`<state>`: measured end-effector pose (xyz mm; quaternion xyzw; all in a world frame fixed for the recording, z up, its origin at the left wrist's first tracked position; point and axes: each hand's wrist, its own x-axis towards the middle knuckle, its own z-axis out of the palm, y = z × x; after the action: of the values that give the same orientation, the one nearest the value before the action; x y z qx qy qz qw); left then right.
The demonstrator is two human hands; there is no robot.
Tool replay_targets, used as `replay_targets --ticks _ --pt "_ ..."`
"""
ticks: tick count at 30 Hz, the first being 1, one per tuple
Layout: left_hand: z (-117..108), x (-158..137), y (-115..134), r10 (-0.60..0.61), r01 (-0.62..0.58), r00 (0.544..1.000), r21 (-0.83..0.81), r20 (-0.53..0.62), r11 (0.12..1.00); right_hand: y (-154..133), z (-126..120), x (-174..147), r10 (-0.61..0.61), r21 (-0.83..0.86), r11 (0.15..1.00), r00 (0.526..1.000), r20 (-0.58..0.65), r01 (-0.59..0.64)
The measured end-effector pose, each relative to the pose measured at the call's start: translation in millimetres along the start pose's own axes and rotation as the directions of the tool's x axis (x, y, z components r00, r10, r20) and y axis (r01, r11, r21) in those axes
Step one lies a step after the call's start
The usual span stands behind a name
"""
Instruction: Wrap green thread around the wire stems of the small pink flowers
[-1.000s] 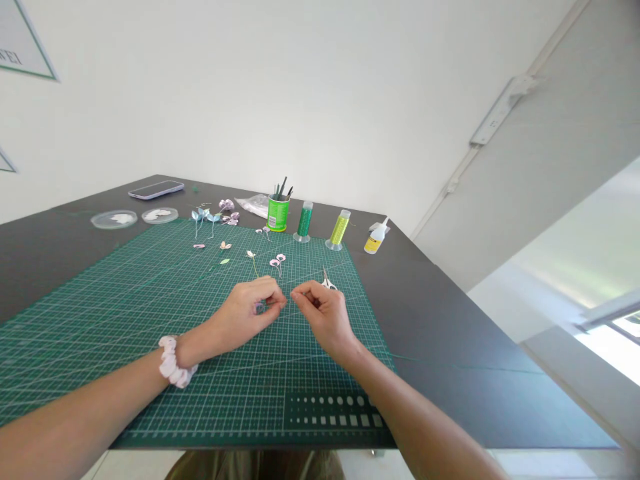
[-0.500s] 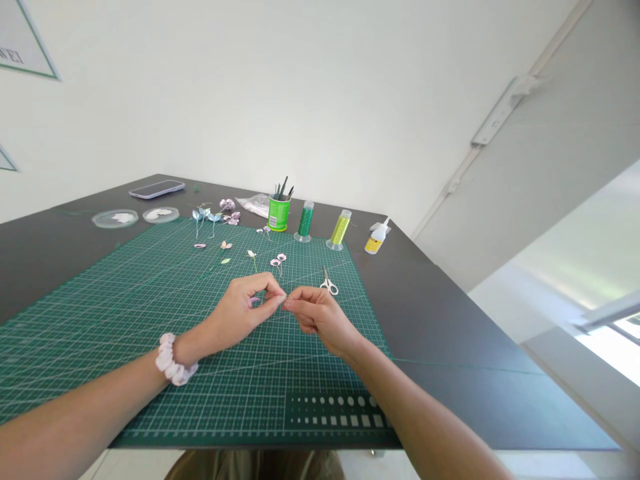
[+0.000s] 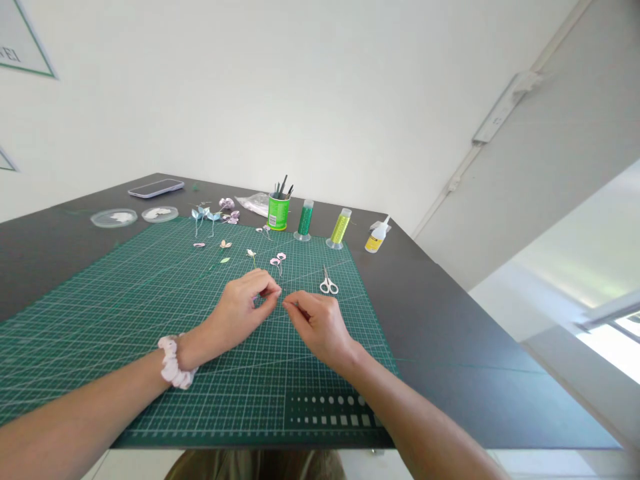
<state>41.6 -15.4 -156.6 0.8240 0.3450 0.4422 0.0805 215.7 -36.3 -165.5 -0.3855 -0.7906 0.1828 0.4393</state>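
Over the green cutting mat (image 3: 190,393) my two hands are held close together, fingertips a small gap apart. Thumb and fingers of my left hand (image 3: 243,303) are pinched; a speck of purple shows inside its curl, too small to name. My right hand (image 3: 320,327) is pinched too, and whatever lies between its fingertips is hidden. White-handled scissors (image 3: 329,285) lie just beyond my right hand. Past my left hand are a small white flower (image 3: 251,253) on a green stem, a pair of pink petal pieces on wires (image 3: 276,261) and a pale green leaf (image 3: 225,261).
Behind stand a green can of tools (image 3: 279,213), a dark green thread spool (image 3: 305,220), a yellow-green spool (image 3: 339,229) and a glue bottle (image 3: 378,237). Blue flowers (image 3: 203,213), a dish of white pieces (image 3: 114,219) and a phone (image 3: 156,189) are at the left back.
My fingertips were touching and have come slightly apart. My right hand has turned, its back now facing up more, while my left hand has shifted slightly left.
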Motion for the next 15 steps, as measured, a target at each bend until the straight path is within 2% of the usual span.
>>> replay_targets --ticks 3,7,10,12,14,15 --pt "-0.2 -0.2 -0.5 0.029 -0.029 1.0 0.007 0.0 1.0 -0.5 -3.4 0.1 -0.068 -0.072 0.995 0.997 -0.034 0.065" --pt "-1.7 0.3 0.4 0.062 -0.062 0.997 -0.009 0.038 0.998 0.2 -5.1 1.9 -0.026 -0.052 0.998 0.996 -0.08 0.022" --pt "-2.3 1.0 1.5 0.082 -0.078 0.993 -0.049 0.087 0.996 1.2 -4.6 3.9 0.08 0.039 0.996 0.993 -0.09 -0.077" --pt "-2.3 1.4 2.3 0.09 -0.082 0.99 -0.084 0.104 0.993 1.6 -4.8 6.0 0.175 0.155 0.974 0.982 -0.074 -0.162" --pt "-2.3 1.4 3.2 0.087 -0.074 0.991 -0.117 0.106 0.99 2.0 -6.1 8.8 0.278 0.31 0.914 0.961 -0.012 -0.261" --pt "-2.5 1.4 3.7 0.079 -0.064 0.991 -0.132 0.108 0.989 2.3 -7.1 10.3 0.331 0.399 0.858 0.942 0.051 -0.323"
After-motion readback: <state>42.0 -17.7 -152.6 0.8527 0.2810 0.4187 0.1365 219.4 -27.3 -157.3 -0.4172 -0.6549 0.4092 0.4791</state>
